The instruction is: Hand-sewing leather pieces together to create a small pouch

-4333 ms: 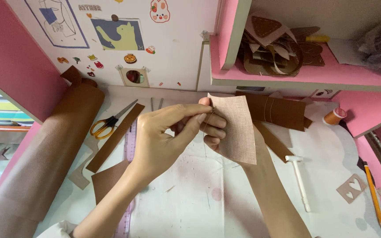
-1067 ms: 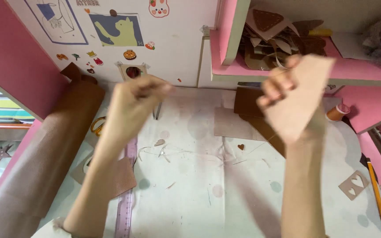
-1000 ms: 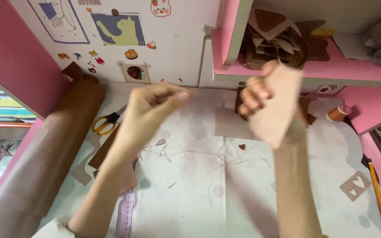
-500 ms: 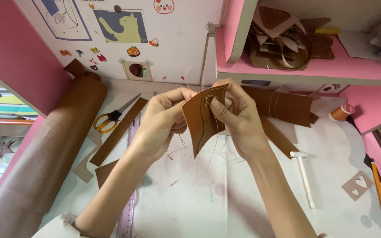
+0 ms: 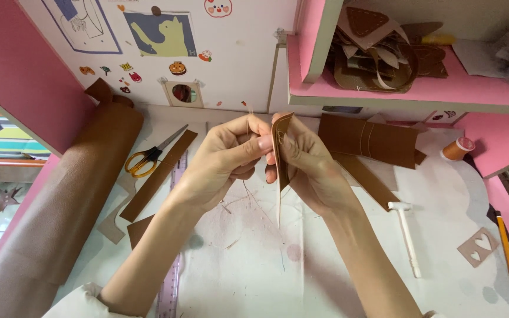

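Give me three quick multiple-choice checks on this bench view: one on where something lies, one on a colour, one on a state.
1. Where do the scissors lie?
A. On the pink shelf
B. On the table left of the hands, by the big brown roll
C. Under the right forearm

2. What colour are the scissors' handles?
A. Yellow
B. Green
C. Black

3. How is the brown leather piece held?
A. Flat on the table, untouched
B. Rolled up on the shelf
C. Raised edge-on above the table, pinched between both hands

Answers: 1 B, they rest beside the brown roll next to a brown strip. 2 A, the loops are plainly yellow. 3 C, the left hand and right hand grip it with a thin thread hanging below.
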